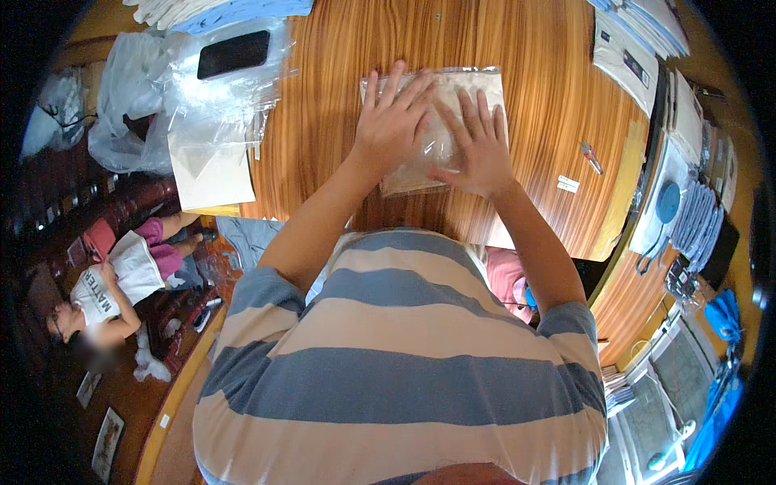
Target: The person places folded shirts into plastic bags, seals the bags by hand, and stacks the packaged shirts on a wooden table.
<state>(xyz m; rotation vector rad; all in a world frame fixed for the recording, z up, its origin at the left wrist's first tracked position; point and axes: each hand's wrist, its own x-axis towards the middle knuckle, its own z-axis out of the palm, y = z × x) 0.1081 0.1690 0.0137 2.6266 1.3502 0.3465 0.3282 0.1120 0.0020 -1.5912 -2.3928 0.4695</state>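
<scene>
A clear plastic bag (439,147) lies flat on the wooden table in front of me, with something pale and flat inside, perhaps a folded garment. My left hand (391,125) rests on the bag's left side, palm down with fingers spread. On its right side my right hand (478,152) presses down, likewise flat, fingers stretched away from me. Neither hand grips anything. Light glints off wrinkles in the plastic between them. Both palms hide parts of the bag.
A stack of clear bags (230,101) with a black phone (234,54) on it lies at left, beside a pale card sheet (212,174). Small snips (592,158) and a white label (568,184) lie at right. Folded garments (626,61) line the right edge. A person (113,279) sits at far left.
</scene>
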